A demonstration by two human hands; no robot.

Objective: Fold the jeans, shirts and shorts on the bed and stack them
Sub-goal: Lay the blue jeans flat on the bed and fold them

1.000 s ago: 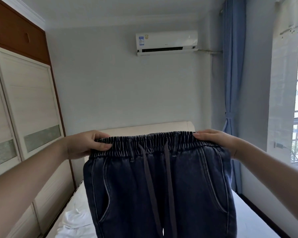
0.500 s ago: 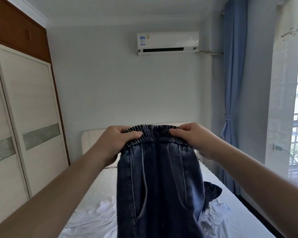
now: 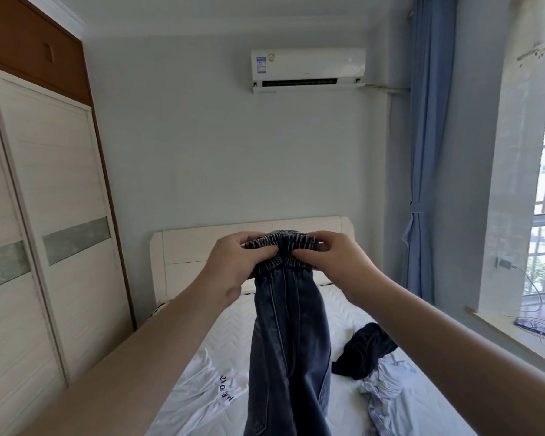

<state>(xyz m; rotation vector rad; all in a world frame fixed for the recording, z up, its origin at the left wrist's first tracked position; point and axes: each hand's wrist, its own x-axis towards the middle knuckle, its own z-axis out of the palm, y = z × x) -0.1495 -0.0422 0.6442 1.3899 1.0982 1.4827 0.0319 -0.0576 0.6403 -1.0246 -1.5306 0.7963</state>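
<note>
At the left edge of the frame stands a cream sliding-door wardrobe (image 3: 44, 215) with brown wooden cabinets above. Moving in, the left hand (image 3: 233, 265) sits just left of centre, its grip narrow: thumb and curled fingers pinch the bunched elastic waistband of the dark blue denim jeans (image 3: 287, 335). The waistband is gathered between both hands at mid-frame, in front of the cream headboard (image 3: 202, 247), and the legs hang straight down to the lower edge of the picture, doubled lengthwise into a narrow column above the white quilted bed (image 3: 343, 309). Below the left forearm, in the lower centre-left, a white shirt with dark lettering (image 3: 208, 388) lies spread flat on the bed. The right hand (image 3: 337, 262), just right of centre, touches the left at the fingertips and likewise grips the waistband tightly, fingers curled over the top. Below it, lower right, a crumpled dark navy garment (image 3: 365, 350) rests on the bed, touching a rumpled pale blue garment (image 3: 387, 391) nearer the camera. Upper centre-right, a white air conditioner (image 3: 309, 69) hangs on the wall, beside a blue curtain (image 3: 428, 152).
</note>
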